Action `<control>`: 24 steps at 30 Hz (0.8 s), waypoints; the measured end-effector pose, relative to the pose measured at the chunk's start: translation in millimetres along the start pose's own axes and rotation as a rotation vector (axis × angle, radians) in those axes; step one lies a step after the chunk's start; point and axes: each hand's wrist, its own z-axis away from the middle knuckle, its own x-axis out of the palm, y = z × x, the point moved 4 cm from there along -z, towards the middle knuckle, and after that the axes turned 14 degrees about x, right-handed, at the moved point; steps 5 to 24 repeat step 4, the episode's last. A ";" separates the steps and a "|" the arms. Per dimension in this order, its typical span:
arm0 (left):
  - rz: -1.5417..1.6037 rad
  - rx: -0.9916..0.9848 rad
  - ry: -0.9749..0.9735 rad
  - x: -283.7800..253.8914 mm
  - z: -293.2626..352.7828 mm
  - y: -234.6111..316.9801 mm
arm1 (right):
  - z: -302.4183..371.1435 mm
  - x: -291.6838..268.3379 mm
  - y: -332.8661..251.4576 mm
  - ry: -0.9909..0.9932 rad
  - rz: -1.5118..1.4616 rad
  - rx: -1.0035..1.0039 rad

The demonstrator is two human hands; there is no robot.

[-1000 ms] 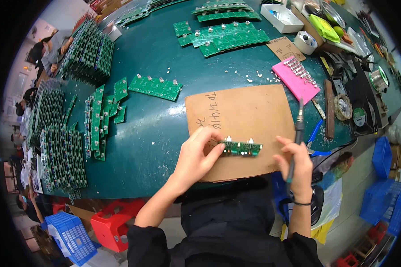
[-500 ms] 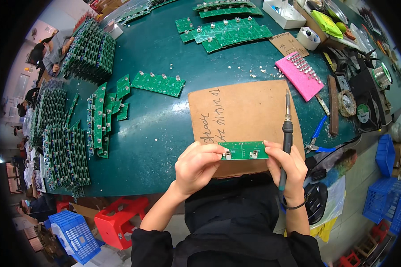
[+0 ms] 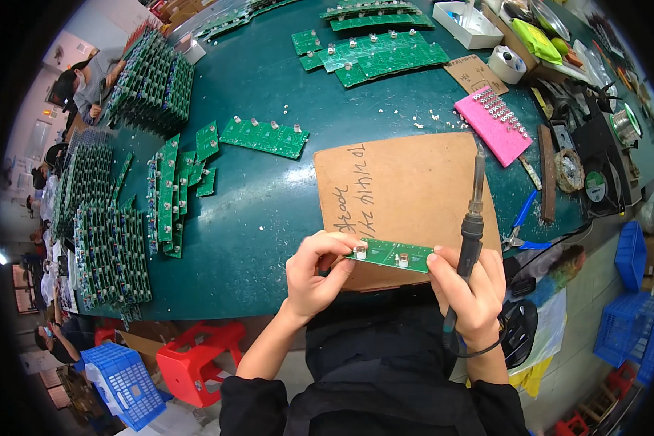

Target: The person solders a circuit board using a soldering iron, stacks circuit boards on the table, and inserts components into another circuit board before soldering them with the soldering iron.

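A small green circuit board (image 3: 385, 255) with two silver cylindrical parts is held level over the near edge of a brown cardboard sheet (image 3: 407, 182). My left hand (image 3: 318, 272) pinches its left end between thumb and fingers. At the other end, my right hand (image 3: 472, 291) grips the board with thumb and fingertip. A soldering iron (image 3: 471, 229) also rests in my right hand, its tip pointing away from me and its cable looping down by the wrist. The board tilts slightly, its right end nearer to me.
Green boards (image 3: 265, 136) lie left and at the back, with tall board stacks (image 3: 152, 80) far left. A pink foam block (image 3: 493, 127) holds several silver parts. Blue-handled cutters (image 3: 523, 218), a solder spool (image 3: 623, 123) and a white box (image 3: 466, 25) are right. People work at far left.
The board has tipped, its right end lower and its left end shifted slightly left. Both hands keep their hold, and the soldering iron has swung a little to the right at its tip.
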 end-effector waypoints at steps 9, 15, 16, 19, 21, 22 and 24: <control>-0.206 0.078 -0.264 -7.6 3.9 -6.4 | 3.8 0.5 -1.2 -0.001 0.009 -0.005; -0.206 0.078 -0.264 -7.6 3.9 -6.4 | 3.8 0.5 -1.2 -0.001 0.009 -0.005; -0.206 0.078 -0.264 -7.6 3.9 -6.4 | 3.8 0.5 -1.2 -0.001 0.009 -0.005; -0.206 0.078 -0.264 -7.6 3.9 -6.4 | 3.8 0.5 -1.2 -0.001 0.009 -0.005; -0.206 0.078 -0.264 -7.6 3.9 -6.4 | 3.8 0.5 -1.2 -0.001 0.009 -0.005; -0.206 0.078 -0.264 -7.6 3.9 -6.4 | 3.8 0.5 -1.2 -0.001 0.009 -0.005; -0.206 0.078 -0.264 -7.6 3.9 -6.4 | 3.8 0.5 -1.2 -0.001 0.009 -0.005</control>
